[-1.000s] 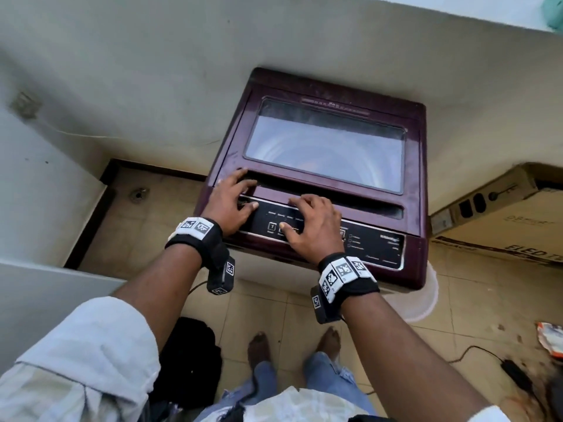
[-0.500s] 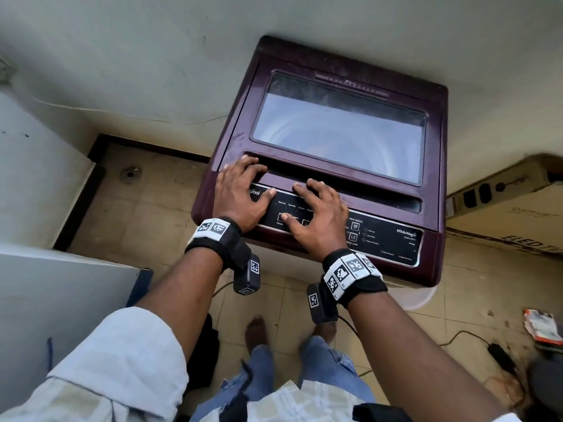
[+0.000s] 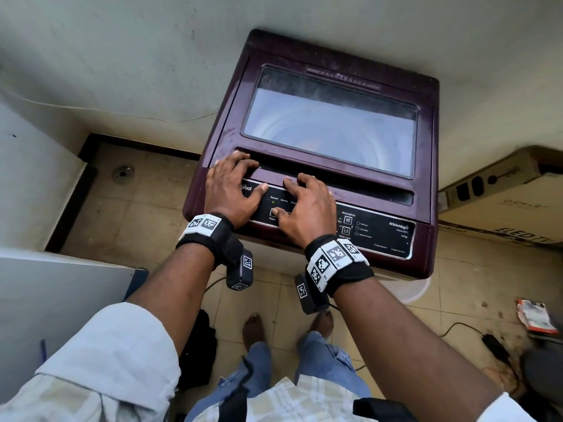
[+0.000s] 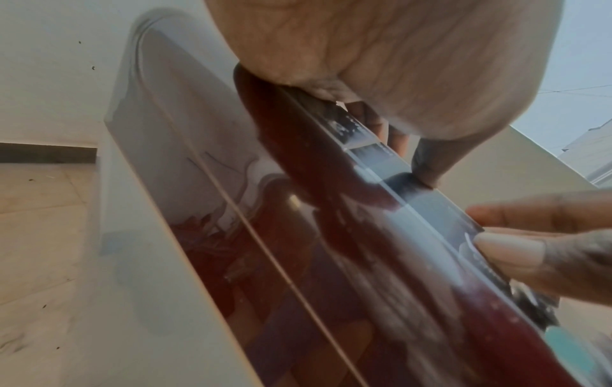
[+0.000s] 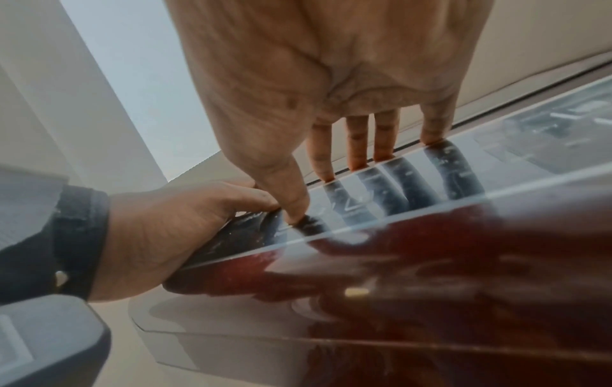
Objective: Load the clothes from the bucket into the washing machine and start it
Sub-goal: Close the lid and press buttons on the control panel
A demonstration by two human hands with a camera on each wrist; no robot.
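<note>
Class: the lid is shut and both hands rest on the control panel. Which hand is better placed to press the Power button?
Right hand: its thumb already lies on the Power button; the left hand rests at the panel's left end.

The head camera looks steeply down on the washing machine point(image 3: 329, 166), while both wrist cameras sit close under its front edge, facing upward along the shared control panel point(image 3: 377, 236).

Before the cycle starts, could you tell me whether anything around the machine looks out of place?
A torn red-and-white packet lies on the stained floor tiles right of the washing machine, beside a loose black cable. The lid is shut.
</note>
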